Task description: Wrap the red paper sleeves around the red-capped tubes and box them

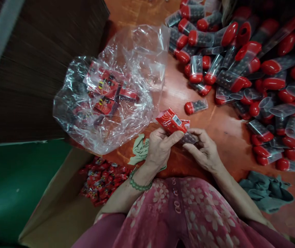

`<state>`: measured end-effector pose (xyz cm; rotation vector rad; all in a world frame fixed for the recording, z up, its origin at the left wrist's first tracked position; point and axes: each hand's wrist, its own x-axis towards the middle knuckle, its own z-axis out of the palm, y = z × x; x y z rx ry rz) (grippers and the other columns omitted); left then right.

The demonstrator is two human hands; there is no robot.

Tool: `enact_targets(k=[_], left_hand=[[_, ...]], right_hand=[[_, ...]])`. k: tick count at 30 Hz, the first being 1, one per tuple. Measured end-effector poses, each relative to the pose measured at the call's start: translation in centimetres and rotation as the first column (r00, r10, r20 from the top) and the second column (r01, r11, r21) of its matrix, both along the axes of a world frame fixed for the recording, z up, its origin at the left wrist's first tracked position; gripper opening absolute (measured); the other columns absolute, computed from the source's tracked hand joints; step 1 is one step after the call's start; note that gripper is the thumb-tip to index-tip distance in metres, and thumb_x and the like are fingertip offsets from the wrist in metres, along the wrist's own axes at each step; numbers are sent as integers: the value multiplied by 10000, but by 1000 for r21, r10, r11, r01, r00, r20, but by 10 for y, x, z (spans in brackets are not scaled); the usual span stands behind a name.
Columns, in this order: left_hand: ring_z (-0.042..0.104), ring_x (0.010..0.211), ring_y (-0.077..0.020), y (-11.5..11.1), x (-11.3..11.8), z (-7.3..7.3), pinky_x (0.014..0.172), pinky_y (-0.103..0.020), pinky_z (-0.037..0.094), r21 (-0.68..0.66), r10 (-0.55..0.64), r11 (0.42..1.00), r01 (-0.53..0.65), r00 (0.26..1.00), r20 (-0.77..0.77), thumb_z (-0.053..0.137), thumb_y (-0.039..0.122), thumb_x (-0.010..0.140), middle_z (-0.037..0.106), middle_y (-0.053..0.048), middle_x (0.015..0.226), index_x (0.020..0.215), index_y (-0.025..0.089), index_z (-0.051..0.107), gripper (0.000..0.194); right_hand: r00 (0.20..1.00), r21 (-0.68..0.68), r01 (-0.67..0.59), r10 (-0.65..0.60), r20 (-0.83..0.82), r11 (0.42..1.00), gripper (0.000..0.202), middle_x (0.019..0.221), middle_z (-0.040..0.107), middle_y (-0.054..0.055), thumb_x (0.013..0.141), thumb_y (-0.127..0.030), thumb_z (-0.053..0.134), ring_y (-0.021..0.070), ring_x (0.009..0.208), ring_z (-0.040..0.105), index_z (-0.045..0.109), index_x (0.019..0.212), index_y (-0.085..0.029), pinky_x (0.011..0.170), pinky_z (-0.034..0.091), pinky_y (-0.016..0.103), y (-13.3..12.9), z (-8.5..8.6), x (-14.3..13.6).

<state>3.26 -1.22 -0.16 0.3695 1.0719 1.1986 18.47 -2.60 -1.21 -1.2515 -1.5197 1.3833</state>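
My left hand [160, 146] is closed round a red printed wrapper [170, 120] with a barcode, its thumb pressed over the wrapper's lower edge. Out of the wrapper's near end shows a clear tube [189, 138] of small dark balls. My right hand [203, 148] pinches this tube's end between thumb and fingers. Just beyond the hands, a single red-capped tube [196, 106] of dark balls lies on the table. A pale green cloth [139, 148] lies beside my left hand.
Many red-capped clear tubes [230, 79] are heaped at the right. A clear plastic bag [139, 69] with flat red wrappers [107, 105] lies at the left. Below the table edge, a cardboard box [59, 193] holds red wrapped packs [103, 179]. A dark green cloth [266, 191] lies at right.
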Motion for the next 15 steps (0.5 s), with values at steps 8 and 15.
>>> enact_targets(k=[8, 15], left_hand=[[726, 986, -243, -1, 2, 3, 914, -353, 564, 59, -77, 996, 72, 994, 74, 811, 436, 725, 779, -100, 990, 902, 173, 781, 319], [708, 1045, -251, -5, 6, 1, 934, -344, 547, 42, -167, 985, 164, 984, 66, 778, 455, 754, 760, -116, 1093, 922, 165, 774, 335]], right_hand=[[972, -123, 24, -52, -227, 992, 352, 1058, 616, 19, 857, -424, 700, 109, 708, 623, 512, 1108, -264, 615, 555, 241, 3, -2, -13], [971, -153, -14, -22, -237, 988, 380, 898, 613, -33, 806, -428, 764, 89, 603, 597, 501, 1027, -265, 570, 519, 225, 3, -5, -8]])
